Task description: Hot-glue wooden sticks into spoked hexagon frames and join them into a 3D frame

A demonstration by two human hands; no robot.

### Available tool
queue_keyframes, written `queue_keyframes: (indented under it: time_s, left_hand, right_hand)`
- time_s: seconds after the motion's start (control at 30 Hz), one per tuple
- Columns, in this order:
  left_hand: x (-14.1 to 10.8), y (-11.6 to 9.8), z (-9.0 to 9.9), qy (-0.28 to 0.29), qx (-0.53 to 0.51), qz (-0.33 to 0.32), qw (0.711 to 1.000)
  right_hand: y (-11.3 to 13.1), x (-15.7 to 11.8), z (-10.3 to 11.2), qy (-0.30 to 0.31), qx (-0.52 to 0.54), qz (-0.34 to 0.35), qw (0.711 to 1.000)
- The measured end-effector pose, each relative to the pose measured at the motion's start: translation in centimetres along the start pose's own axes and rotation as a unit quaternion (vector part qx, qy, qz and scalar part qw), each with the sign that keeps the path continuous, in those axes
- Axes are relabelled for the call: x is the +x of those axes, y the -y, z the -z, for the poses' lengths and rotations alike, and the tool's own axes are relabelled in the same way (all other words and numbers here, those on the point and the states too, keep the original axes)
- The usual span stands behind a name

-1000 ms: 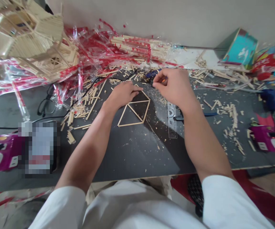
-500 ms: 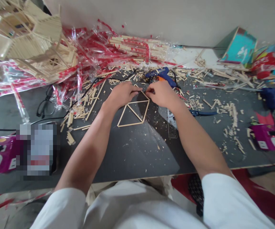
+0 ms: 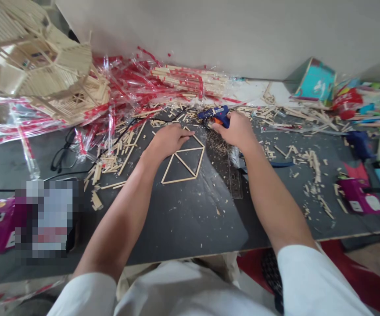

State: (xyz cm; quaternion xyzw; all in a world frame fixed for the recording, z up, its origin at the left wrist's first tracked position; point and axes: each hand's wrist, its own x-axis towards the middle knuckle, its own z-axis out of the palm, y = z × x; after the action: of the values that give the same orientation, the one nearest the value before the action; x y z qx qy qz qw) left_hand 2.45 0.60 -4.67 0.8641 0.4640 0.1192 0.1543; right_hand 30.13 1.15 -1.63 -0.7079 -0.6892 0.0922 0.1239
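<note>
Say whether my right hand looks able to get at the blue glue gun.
Very likely yes: the right hand has its fingers right at the blue glue gun, with nothing visible between.

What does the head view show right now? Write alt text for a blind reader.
Left hand on a stick frame, right hand at a blue glue gun; the dark table also holds wood scraps, plastic wrap and a larger stick model.

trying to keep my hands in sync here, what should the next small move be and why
Probably lift the glue gun and ease its nozzle towards the part of the stick frame by the left fingertips. The right hand is already at the gun's grip, just beyond the frame, while the left hand rests on it, so it could steady the sticks.
</note>
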Motion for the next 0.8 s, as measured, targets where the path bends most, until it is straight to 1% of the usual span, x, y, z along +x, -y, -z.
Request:
queue_keyframes:
  time_s: [0.07,0.17,0.27,0.33,0.4,0.5,0.6,0.7,0.8]
  left_hand:
    - [0.0,0.1,-0.1,-0.001,-0.005,0.000,1.000]
    - [0.0,0.1,-0.1,-0.002,-0.010,-0.003,1.000]
    - [0.0,0.1,0.0,-0.003,-0.014,-0.007,1.000]
    - [-0.1,0.1,0.1,-0.002,-0.015,-0.009,1.000]
    - [-0.1,0.1,0.1,-0.002,-0.016,-0.010,1.000]
    - [-0.1,0.2,-0.1,-0.006,-0.012,-0.013,1.000]
    - [-0.1,0.2,-0.2,-0.012,-0.006,-0.014,1.000]
    - [-0.1,0.2,-0.1,-0.008,0.000,-0.013,1.000]
    - [-0.1,0.1,0.0,-0.003,0.004,-0.015,1.000]
  right_hand:
    - [0.0,0.2,-0.6,-0.001,-0.005,0.003,1.000]
    - [0.5,0.0,-0.6,-0.019,-0.009,-0.006,1.000]
    - [0.9,-0.2,0.0,-0.031,-0.002,-0.010,0.999]
    - [0.9,-0.2,0.6,-0.032,0.012,-0.020,0.999]
    - [0.9,-0.1,1.3,-0.045,0.028,-0.024,0.998]
    - [1.3,0.4,2.3,-0.070,0.035,0.010,0.997]
    - [2.1,1.3,2.7,-0.084,0.024,0.043,0.995]
    - [2.9,2.3,2.5,-0.105,0.014,0.033,0.994]
    - [3.2,2.9,1.9,-0.121,0.005,0.024,0.992]
